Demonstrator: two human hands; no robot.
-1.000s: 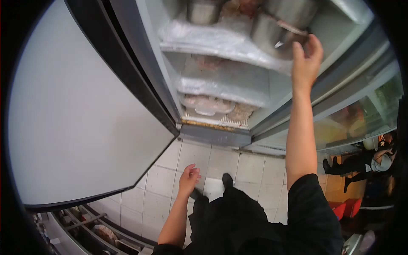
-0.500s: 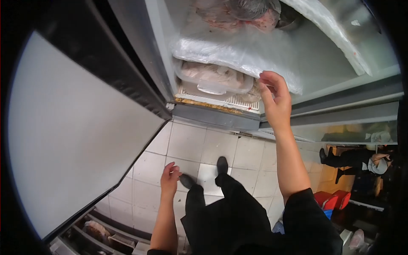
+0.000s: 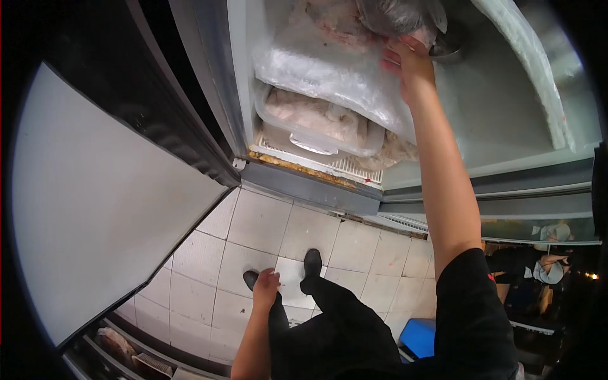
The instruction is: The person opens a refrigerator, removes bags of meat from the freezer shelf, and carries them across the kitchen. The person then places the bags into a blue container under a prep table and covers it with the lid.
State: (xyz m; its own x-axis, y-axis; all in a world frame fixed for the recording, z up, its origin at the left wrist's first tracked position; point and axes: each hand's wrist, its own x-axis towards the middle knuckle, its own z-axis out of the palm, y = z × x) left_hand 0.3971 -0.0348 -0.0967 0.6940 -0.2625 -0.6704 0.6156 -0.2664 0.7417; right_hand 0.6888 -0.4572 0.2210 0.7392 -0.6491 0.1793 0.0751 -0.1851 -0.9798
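Compared with half a second ago, my right hand (image 3: 415, 63) has passed from the shelf's front edge to a point deeper inside the refrigerator (image 3: 494, 120), its fingers now bent at the grey plastic bag (image 3: 400, 16) and the pinkish meat (image 3: 332, 25) beside and below it. Whether these fingers have closed on anything I cannot tell, since the contact is partly hidden. Bag and meat lie toward the back of the shelf, upon a clear plastic sheet (image 3: 323, 66) whose crumpled edge hangs forward; a dark metal vessel (image 3: 448, 49) stands just to the right of my fingers. Below the sheet sits a clear container (image 3: 313, 144) of pale contents, with a bagged pale mass (image 3: 392, 154) beside it, both over a white slatted rack (image 3: 364, 172). My left hand (image 3: 266, 288) hangs low over the tiled floor (image 3: 256, 221), fingers loosely curled, nothing visible in its grasp. At left stands the pale refrigerator door (image 3: 95, 209), swung wide; near my right sleeve (image 3: 472, 297) is a blue object (image 3: 418, 337), and farther right, another person (image 3: 548, 269).
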